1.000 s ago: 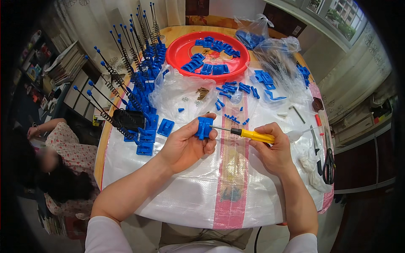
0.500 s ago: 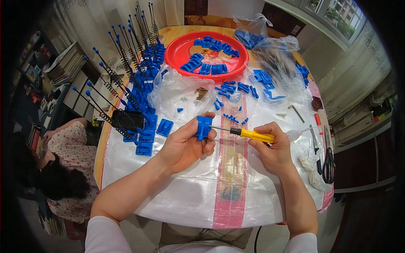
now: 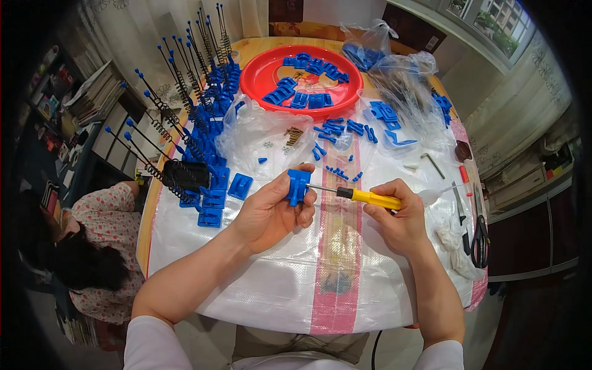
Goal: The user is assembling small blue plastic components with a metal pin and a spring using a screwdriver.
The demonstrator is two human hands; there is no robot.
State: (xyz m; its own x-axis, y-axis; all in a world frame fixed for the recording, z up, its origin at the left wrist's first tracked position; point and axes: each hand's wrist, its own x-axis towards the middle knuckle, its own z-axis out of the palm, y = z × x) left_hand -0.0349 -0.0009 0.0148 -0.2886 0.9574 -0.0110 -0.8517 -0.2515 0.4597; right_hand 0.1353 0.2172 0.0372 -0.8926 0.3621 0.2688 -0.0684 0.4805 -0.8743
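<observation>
Between the thumb and fingers of my left hand (image 3: 268,213) is a small blue plastic part (image 3: 298,187), held up above the table. My right hand (image 3: 398,216) grips the yellow handle of a screwdriver (image 3: 368,197). Its shaft points left, and the tip meets the right side of the blue part; the tip itself is hidden there. A loose blue plastic base (image 3: 240,185) lies left of my left hand. Beyond my hands are tiny blue caps (image 3: 337,173), blue clips (image 3: 356,127) and a small pile of brass-coloured screws (image 3: 293,136) on clear plastic.
Blue bases with black springs and rods (image 3: 196,132) crowd the left side. A red round tray (image 3: 246,92) with blue parts stands at the back. Scissors (image 3: 480,243), a knife (image 3: 459,206) and a hex key (image 3: 433,165) lie right. A person (image 3: 102,246) sits at far left.
My hands, the blue part and the screwdriver stay nearly in place. The person at the left has shifted an arm slightly.
</observation>
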